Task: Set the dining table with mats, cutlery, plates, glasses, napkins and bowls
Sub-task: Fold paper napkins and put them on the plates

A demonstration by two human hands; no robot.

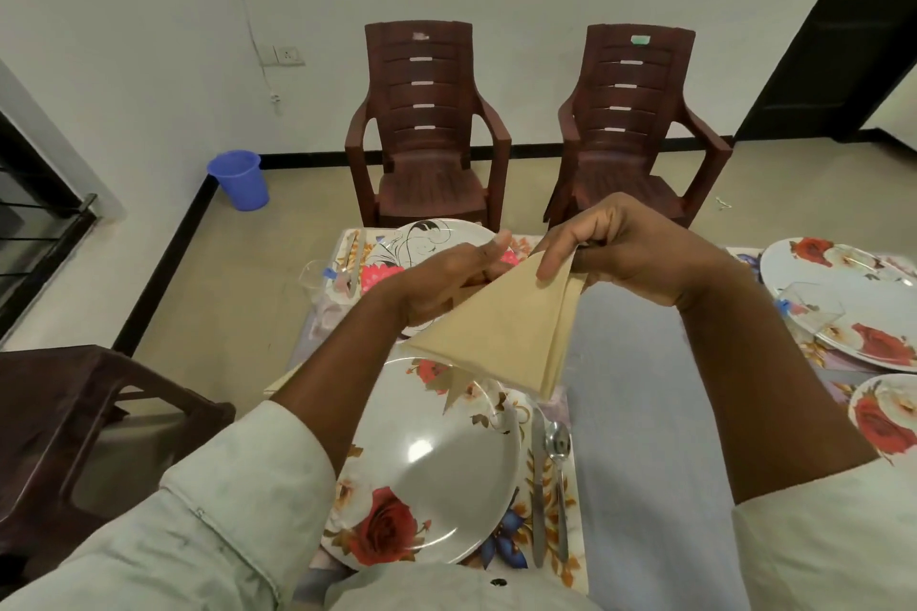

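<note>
Left hand point(446, 278) supports the beige paper napkin point(501, 327) with thumb out, its other fingers hidden beneath; right hand point(620, 253) pinches the top corner. Held above the rose-patterned plate point(426, 461) below both hands, the layers could fan apart if that pinch loosens.

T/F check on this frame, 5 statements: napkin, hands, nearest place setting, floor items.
1. Both hands hold the folded beige napkin. True: left hand and right hand grip it above the table.
2. The napkin lies flat on the near plate. False: it is held in the air above it.
3. A knife and spoon lie right of the near plate. True.
4. The bucket on the floor is red. False: it is blue.
5. Two brown chairs stand against the wall. True.
</note>
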